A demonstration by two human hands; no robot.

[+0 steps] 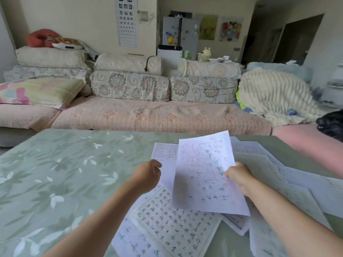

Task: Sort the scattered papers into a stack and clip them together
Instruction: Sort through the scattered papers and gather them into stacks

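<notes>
A white sheet with handwritten marks (204, 173) is lifted and tilted above the table, pinched at its right edge by my right hand (239, 176). My left hand (146, 176) holds the left edge of another printed sheet (167, 158) that lies partly behind the lifted one. Below them a sheet with a grid of written characters (172, 225) lies flat near me. Several more printed sheets (269, 169) are scattered overlapping to the right. No clip is visible.
The table carries a green cloth with a white leaf pattern (55, 182). Behind it runs a long sofa (148, 114) with floral cushions, a pillow and a fluffy cream blanket (274, 95). A dark furry shape (332, 125) lies at the right edge.
</notes>
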